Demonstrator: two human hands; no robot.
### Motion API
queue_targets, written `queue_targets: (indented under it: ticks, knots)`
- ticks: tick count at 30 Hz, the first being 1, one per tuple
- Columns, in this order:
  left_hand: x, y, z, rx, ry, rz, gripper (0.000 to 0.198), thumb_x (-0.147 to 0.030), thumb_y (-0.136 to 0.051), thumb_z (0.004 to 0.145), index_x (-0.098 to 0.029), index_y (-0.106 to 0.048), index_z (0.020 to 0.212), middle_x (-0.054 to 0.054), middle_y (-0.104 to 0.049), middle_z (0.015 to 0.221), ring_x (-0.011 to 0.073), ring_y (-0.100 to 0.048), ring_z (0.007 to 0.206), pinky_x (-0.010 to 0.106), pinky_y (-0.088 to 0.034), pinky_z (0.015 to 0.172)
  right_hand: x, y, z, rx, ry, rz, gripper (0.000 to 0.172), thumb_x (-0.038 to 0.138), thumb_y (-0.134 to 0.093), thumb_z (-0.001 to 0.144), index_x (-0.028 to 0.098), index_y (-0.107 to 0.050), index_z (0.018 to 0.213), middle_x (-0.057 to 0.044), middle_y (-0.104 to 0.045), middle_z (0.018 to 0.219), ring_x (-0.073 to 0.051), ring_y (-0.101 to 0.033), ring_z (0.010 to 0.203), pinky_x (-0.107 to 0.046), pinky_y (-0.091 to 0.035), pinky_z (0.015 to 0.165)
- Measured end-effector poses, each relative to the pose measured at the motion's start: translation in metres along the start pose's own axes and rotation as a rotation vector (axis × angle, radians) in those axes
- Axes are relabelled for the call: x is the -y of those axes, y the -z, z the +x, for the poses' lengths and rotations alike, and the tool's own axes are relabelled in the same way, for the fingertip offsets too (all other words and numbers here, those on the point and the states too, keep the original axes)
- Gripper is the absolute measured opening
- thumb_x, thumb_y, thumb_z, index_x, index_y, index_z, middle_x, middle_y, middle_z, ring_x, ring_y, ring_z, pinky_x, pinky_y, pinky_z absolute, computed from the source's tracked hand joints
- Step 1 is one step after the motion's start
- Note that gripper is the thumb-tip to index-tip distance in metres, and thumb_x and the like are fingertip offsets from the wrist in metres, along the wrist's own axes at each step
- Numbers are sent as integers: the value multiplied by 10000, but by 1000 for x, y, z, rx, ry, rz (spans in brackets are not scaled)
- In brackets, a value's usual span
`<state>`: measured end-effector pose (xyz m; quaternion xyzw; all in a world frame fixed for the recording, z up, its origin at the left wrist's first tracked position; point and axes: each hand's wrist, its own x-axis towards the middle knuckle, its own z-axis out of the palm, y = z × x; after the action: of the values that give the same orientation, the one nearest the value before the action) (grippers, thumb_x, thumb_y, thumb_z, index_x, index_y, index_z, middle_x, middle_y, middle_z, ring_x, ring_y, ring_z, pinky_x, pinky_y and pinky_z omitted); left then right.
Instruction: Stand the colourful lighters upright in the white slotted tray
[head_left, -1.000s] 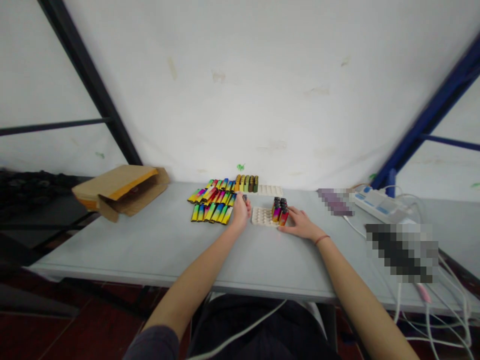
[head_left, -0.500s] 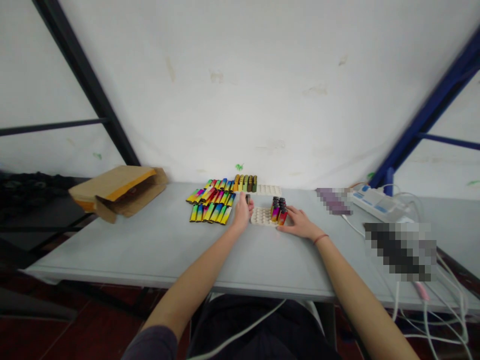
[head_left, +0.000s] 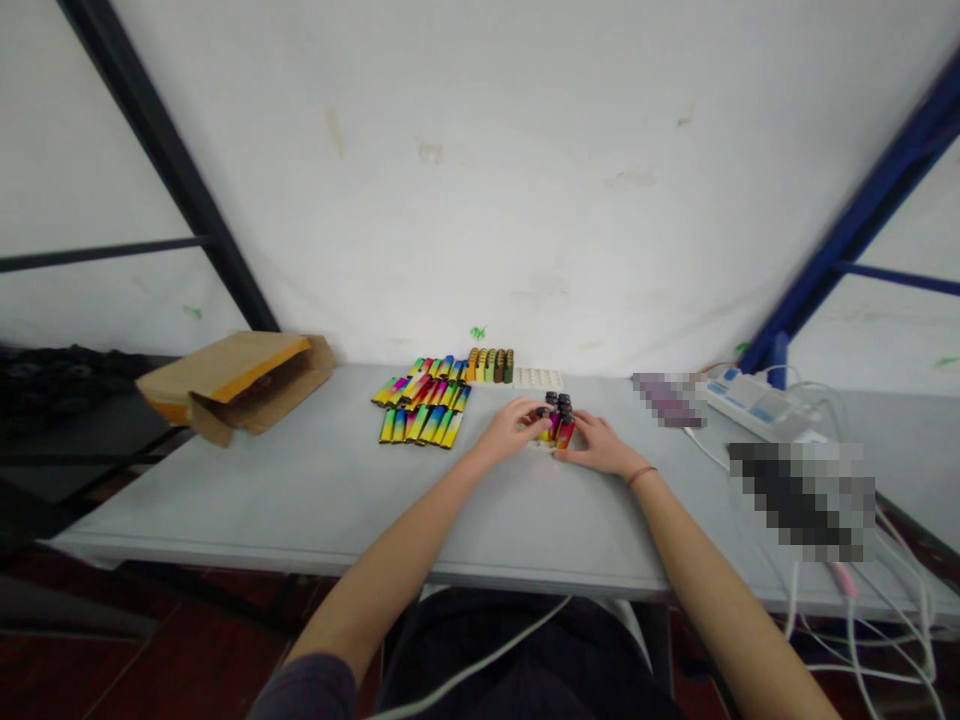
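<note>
My left hand is closed on a black-topped colourful stick, upright at the left side of a small standing group. The group's red-and-purple sticks have black tops and stand in a pale tray with round hollows, mostly hidden by my left hand. Beside the tray's right end lies my right hand, thumb and fingers spread around the nearest red stick and the tray's corner. Whether it presses on them I cannot tell.
Rows of yellow-green-blue sticks lie flat to the left. Gold and olive sticks stand by the wall in another pale tray. An opened brown cardboard box sits at left; a white power strip and cables are at right.
My left hand has moved right, from beside the loose sticks to over the near tray, carrying a black-topped stick to the standing group. My right hand has stayed in place.
</note>
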<state>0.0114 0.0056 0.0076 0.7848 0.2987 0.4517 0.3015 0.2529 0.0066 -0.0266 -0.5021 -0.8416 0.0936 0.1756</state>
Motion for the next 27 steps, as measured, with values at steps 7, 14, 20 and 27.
queue_targets:
  ticks: [7,14,20,27]
  knots:
    - [0,-4,-3,81,63,9,372,-427,-693,886,-197,-706,1178,75,-707,1078,190,-685,933,314,-585,839,2,1,-1,13,-13,8,790,666,-664,844,198,-522,1464,-192,-533,1491,-364,-491,1385,-569,-331,1170]
    - [-9,-4,-4,35,153,-6,295,-356,-750,834,-213,-665,1078,46,-706,1045,178,-679,883,318,-562,872,3,3,-1,22,1,18,787,679,-651,850,219,-514,1474,-174,-536,1492,-358,-490,1384,-556,-339,1164]
    - [-13,2,-3,107,4,145,246,-365,-561,964,-219,-700,1107,80,-680,1112,197,-654,991,320,-529,936,1,1,-1,14,-11,10,817,701,-651,841,211,-515,1480,-184,-525,1501,-364,-490,1381,-568,-333,1166]
    - [-25,29,0,0,308,803,325,-250,-458,994,-140,-727,1140,186,-701,1182,324,-608,1176,470,-446,1032,1,2,0,32,-24,6,858,702,-664,828,161,-524,1479,-213,-505,1521,-382,-462,1410,-577,-302,1191]
